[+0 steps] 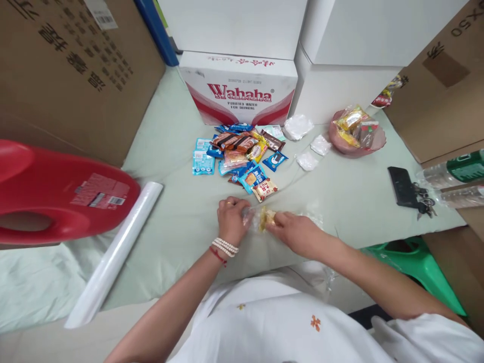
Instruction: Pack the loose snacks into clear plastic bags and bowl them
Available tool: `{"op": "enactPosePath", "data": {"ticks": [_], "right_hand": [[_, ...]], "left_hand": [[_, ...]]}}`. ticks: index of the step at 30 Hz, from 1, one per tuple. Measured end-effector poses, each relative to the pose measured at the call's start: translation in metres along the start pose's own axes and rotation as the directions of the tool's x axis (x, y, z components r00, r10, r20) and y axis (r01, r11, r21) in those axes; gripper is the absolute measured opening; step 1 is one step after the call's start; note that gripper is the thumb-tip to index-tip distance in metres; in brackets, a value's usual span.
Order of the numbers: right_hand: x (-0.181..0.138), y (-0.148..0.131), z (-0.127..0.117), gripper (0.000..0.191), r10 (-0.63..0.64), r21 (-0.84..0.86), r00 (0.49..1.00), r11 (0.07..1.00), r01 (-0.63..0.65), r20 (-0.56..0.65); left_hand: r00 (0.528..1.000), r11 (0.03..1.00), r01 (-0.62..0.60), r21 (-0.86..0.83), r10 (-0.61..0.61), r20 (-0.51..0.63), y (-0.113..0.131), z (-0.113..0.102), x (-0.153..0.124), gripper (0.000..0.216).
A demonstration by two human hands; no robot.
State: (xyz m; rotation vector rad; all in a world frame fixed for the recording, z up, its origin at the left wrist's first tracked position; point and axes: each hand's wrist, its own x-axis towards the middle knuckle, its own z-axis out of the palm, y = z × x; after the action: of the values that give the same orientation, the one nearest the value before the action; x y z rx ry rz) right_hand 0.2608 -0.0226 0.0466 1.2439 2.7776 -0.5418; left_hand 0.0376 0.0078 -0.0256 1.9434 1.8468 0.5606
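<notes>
My left hand [231, 218] is closed on the mouth of a clear plastic bag [254, 218] lying on the pale green cloth [177, 166]. A ring and a bead bracelet show on that hand and wrist. My right hand [293, 231] pinches a small yellow snack packet [266, 218] that sits inside the bag. Just beyond both hands lies a pile of wrapped snacks [242, 154] in blue, orange and brown wrappers.
A roll of clear plastic bags [113, 252] lies at the left beside a red plastic stool [45, 196]. A Wahaha water carton [238, 88] stands behind the pile. A pink bowl of snacks [357, 133], filled small bags [308, 161], a phone with keys [406, 191], bottles [454, 174] and a green stool [419, 267] are to the right.
</notes>
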Motion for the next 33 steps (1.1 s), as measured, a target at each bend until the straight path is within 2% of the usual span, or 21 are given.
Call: {"op": "enactPosePath", "data": {"ticks": [3, 6, 10, 12, 13, 16, 18, 19, 20, 22, 23, 24, 25, 27, 28, 31, 33], "right_hand": [[-0.016, -0.011, 0.016, 0.046, 0.044, -0.042, 0.996, 0.998, -0.047, -0.076], [-0.025, -0.014, 0.024, 0.055, 0.120, -0.042, 0.986, 0.991, -0.126, -0.120], [-0.020, -0.015, 0.035, 0.055, 0.133, -0.004, 0.981, 0.991, -0.135, -0.141], [-0.017, -0.014, 0.041, 0.055, 0.106, 0.047, 0.978, 0.994, -0.099, -0.179], [-0.016, -0.013, 0.043, 0.055, 0.092, 0.085, 0.975, 0.993, -0.076, -0.202], [-0.023, -0.004, 0.044, 0.047, 0.048, 0.259, 0.966, 0.966, 0.020, -0.253], [-0.033, 0.005, 0.044, 0.037, 0.103, 0.408, 0.943, 0.912, 0.037, -0.318], [-0.038, 0.010, 0.044, 0.034, 0.198, 0.467, 0.909, 0.884, -0.004, -0.367], [-0.042, 0.015, 0.045, 0.032, 0.323, 0.501, 0.851, 0.861, -0.083, -0.413], [-0.049, 0.023, 0.049, 0.035, 0.539, 0.487, 0.696, 0.819, -0.303, -0.473], [-0.051, 0.026, 0.052, 0.041, 0.585, 0.443, 0.654, 0.805, -0.395, -0.480], [-0.054, 0.028, 0.055, 0.043, 0.594, 0.390, 0.655, 0.803, -0.450, -0.467], [-0.056, 0.029, 0.057, 0.038, 0.584, 0.349, 0.682, 0.811, -0.470, -0.441], [-0.062, 0.029, 0.055, 0.020, 0.562, 0.339, 0.736, 0.823, -0.456, -0.377], [-0.066, 0.029, 0.050, 0.014, 0.568, 0.367, 0.747, 0.815, -0.449, -0.345], [-0.065, 0.026, 0.025, 0.017, 0.637, 0.517, 0.739, 0.718, -0.465, -0.220], [-0.049, 0.022, 0.008, 0.018, 0.658, 0.578, 0.727, 0.676, -0.457, -0.194]], "left_hand": [[0.997, 0.998, -0.045, -0.042, 0.042, -0.067, -0.010, -0.007, -0.009, 0.020], [0.999, 0.989, -0.026, -0.145, 0.022, -0.024, -0.011, -0.024, -0.016, 0.019], [0.977, 0.873, 0.159, -0.461, -0.071, 0.201, 0.014, -0.040, -0.022, 0.020], [0.967, 0.827, 0.157, -0.540, -0.018, 0.253, 0.034, -0.035, -0.025, 0.019], [0.972, 0.833, 0.102, -0.543, 0.031, 0.231, 0.043, -0.029, -0.026, 0.018], [0.967, 0.904, -0.136, -0.406, 0.209, 0.142, 0.061, -0.008, -0.030, 0.031], [0.938, 0.927, -0.279, -0.250, 0.319, 0.135, 0.064, 0.003, -0.036, 0.036], [0.919, 0.924, -0.341, -0.173, 0.366, 0.144, 0.064, 0.007, -0.039, 0.038], [0.900, 0.913, -0.396, -0.102, 0.407, 0.155, 0.063, 0.010, -0.042, 0.040], [0.868, 0.881, -0.473, 0.015, 0.463, 0.181, 0.061, 0.013, -0.048, 0.048], [0.857, 0.866, -0.496, 0.058, 0.477, 0.196, 0.060, 0.013, -0.050, 0.052], [0.850, 0.856, -0.509, 0.094, 0.482, 0.212, 0.059, 0.014, -0.052, 0.054], [0.847, 0.849, -0.514, 0.123, 0.480, 0.227, 0.059, 0.014, -0.053, 0.056], [0.847, 0.842, -0.514, 0.165, 0.469, 0.248, 0.057, 0.015, -0.055, 0.056], [0.847, 0.837, -0.516, 0.183, 0.466, 0.255, 0.057, 0.015, -0.055, 0.056], [0.849, 0.816, -0.522, 0.248, 0.468, 0.247, 0.055, 0.018, -0.057, 0.054], [0.853, 0.805, -0.520, 0.284, 0.473, 0.222, 0.056, 0.020, -0.058, 0.053]]}}
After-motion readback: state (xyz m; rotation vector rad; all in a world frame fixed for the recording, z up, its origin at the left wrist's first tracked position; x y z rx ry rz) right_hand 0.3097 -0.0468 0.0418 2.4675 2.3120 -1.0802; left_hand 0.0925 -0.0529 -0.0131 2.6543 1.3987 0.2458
